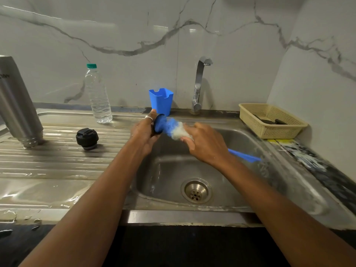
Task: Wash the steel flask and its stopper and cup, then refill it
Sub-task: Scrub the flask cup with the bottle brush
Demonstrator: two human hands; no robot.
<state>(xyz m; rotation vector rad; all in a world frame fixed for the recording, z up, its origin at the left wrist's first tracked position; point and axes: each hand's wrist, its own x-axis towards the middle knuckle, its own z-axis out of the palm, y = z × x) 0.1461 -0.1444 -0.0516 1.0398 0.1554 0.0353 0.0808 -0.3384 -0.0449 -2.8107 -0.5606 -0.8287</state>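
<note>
Above sink [242, 145] — left grip [141, 132] clasps cup [157, 132], right grip [208, 143] brush [173, 129]

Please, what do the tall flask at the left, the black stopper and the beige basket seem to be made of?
The flask: brushed steel, judging by its dull grey sheen. The stopper: probably moulded plastic, matte black, ridged. The basket: likely plastic, beige, with moulded mesh walls.

I get soft, fairly bright light, with pale glare streaks on the far wall tiles [192, 30] and a hard sheen on the wet draining board [38, 189]. The tap [198, 87] throws only a faint shadow to its right. Motion blur smears the brush [173, 129] and the right rim of the sink [289, 180], and wide-angle bending tilts the flask [17, 105] at the left edge.
</note>
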